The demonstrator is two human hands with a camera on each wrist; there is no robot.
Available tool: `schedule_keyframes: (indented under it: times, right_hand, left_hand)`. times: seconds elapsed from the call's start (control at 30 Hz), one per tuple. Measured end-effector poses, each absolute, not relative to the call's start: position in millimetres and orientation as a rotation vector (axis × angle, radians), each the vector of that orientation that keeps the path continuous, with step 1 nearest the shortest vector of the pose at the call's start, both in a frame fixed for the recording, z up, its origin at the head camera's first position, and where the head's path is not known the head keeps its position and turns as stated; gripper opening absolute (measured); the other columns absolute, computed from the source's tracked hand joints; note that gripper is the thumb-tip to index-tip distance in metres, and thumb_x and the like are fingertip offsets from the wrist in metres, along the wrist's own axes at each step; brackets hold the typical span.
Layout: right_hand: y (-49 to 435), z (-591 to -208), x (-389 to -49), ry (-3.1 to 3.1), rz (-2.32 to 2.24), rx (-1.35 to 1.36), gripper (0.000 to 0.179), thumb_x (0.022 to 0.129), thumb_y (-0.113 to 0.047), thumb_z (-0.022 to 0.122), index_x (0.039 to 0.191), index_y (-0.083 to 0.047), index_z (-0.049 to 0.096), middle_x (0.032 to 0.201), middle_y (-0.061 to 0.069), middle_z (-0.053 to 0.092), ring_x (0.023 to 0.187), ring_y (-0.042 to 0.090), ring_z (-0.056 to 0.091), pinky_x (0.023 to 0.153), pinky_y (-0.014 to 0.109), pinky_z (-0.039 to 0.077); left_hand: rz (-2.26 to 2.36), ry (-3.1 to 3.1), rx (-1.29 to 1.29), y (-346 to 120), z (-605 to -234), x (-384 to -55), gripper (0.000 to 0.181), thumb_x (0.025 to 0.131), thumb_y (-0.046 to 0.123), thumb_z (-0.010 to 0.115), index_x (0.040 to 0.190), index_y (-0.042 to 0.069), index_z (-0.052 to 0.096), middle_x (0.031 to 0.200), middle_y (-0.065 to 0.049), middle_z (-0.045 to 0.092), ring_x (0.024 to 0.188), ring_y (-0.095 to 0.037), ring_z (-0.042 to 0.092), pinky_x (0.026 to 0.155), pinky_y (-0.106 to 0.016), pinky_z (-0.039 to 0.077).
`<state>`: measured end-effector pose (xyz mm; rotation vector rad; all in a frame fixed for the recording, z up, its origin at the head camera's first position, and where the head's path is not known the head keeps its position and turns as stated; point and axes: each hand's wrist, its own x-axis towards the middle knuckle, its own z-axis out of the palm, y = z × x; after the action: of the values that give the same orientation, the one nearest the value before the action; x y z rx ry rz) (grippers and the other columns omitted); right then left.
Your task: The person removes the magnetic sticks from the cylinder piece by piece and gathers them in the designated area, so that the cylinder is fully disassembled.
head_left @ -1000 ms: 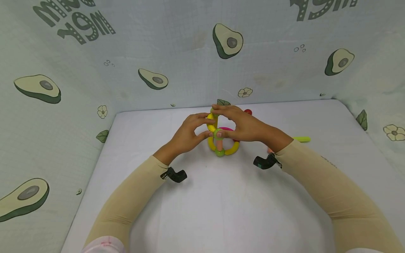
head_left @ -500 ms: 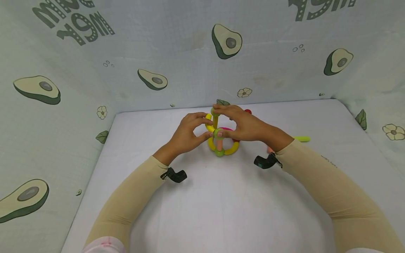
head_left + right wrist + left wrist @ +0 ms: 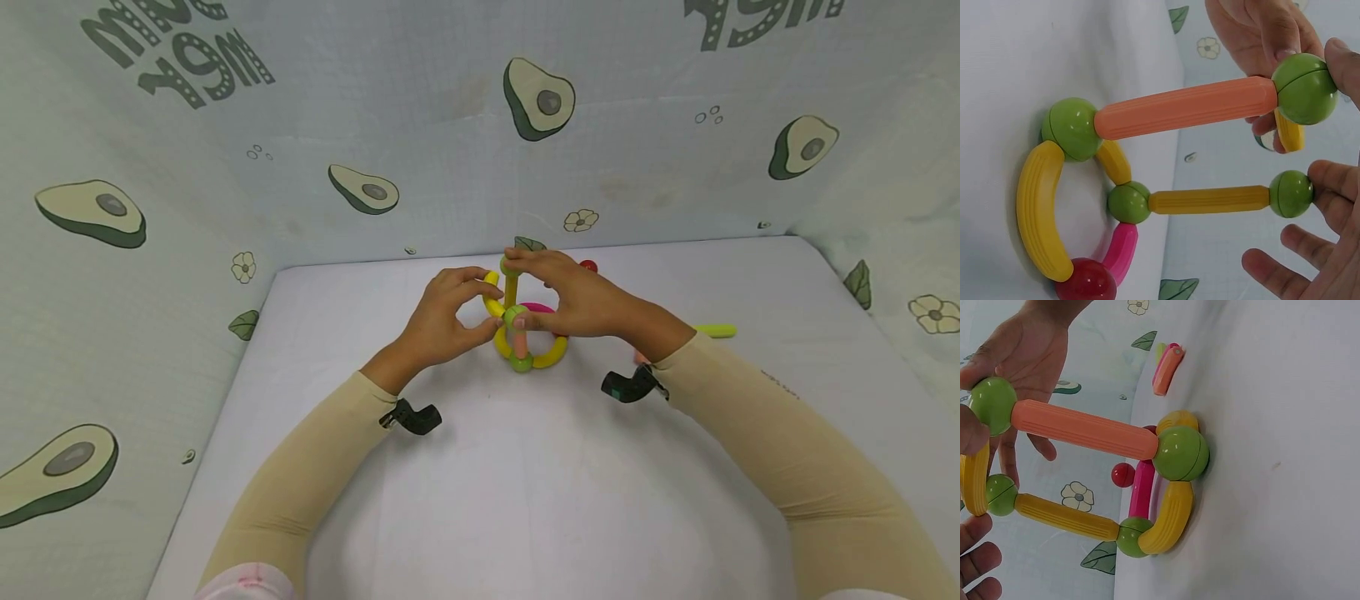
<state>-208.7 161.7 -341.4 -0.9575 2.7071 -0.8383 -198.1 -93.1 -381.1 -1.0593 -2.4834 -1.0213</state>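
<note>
My left hand (image 3: 442,321) pinches a curved yellow rod (image 3: 492,295) between thumb and fingers. One end of the rod is beside the near green ball (image 3: 1305,89); the other stands off from the far green ball (image 3: 1291,194). These balls top two uprights, a salmon rod (image 3: 1188,107) and a straight yellow rod (image 3: 1210,200). My right hand (image 3: 585,296) reaches over from the right, thumb on the near ball, fingertips touching the far one, other fingers spread. Below lies a ring of yellow curved rods (image 3: 1038,212), a magenta rod (image 3: 1121,253), green balls and a red ball (image 3: 1087,281).
A loose red ball (image 3: 589,266) lies behind my right hand. To the right, a lime-green rod (image 3: 716,331) and a partly hidden salmon piece (image 3: 640,357) rest on the white table (image 3: 480,492). A cloth backdrop (image 3: 450,125) rises behind the table.
My left hand has swung the curved yellow rod's far end to the left, away from the far green ball. My right hand stays almost in place.
</note>
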Motion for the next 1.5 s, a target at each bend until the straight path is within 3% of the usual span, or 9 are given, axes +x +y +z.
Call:
schedule_keyframes:
  times: [0.27,0.57,0.87,1.1,1.5]
  right_hand:
    - [162,-342,-207,2.719,-0.846,-0.966,0.074,0.095,-0.058,0.064,0.156,-0.021,0.044,0.166,-0.01,0.027,0.153,0.026,0.019,0.116,0.066,0.023]
    - [161,-340,-206,2.736,-0.822,-0.961,0.075,0.094,-0.058,0.066,0.156,-0.02,0.044,0.166,-0.008,0.027,0.153,0.027,0.02,0.115,0.066,0.025]
    - [161,-340,-206,2.743,-0.829,-0.942,0.075,0.093,-0.059,0.067,0.156,-0.024,0.043,0.166,-0.011,0.026,0.153,0.025,0.02,0.114,0.065,0.029]
    - [160,-339,-205,2.724,-0.851,-0.92,0.076,0.093,-0.058,0.069,0.156,-0.024,0.043,0.167,-0.011,0.024,0.153,0.026,0.02,0.101,0.055,0.049]
    - [162,-341,-205,2.709,-0.867,-0.934,0.076,0.094,-0.058,0.066,0.157,-0.023,0.042,0.167,-0.011,0.024,0.152,0.024,0.022,0.1,0.051,0.051]
  left_hand:
    - [-1.011,-2.458,-1.084,-92,-384,-199,0.029,0.088,0.023,0.076,0.115,0.014,0.071,0.137,-0.008,0.059,0.126,-0.026,0.049,0.109,-0.047,0.036]
    - [-1.004,-2.449,-1.079,-94,-384,-199,0.031,0.088,0.024,0.076,0.117,0.013,0.071,0.136,-0.007,0.06,0.126,-0.026,0.049,0.108,-0.047,0.037]
    - [-0.99,-2.557,-0.998,-109,-388,-197,0.061,0.086,0.027,0.078,0.141,0.01,0.057,0.14,-0.003,0.059,0.131,-0.022,0.047,0.111,-0.044,0.037]
    - [-1.065,-2.724,-0.869,-126,-396,-193,0.066,0.086,0.03,0.081,0.144,0.013,0.055,0.143,-0.001,0.057,0.133,-0.022,0.045,0.11,-0.046,0.039]
    - [-1.103,-2.839,-0.786,-163,-412,-188,0.066,0.084,0.029,0.084,0.143,0.017,0.057,0.142,0.001,0.056,0.136,-0.022,0.042,0.112,-0.049,0.038]
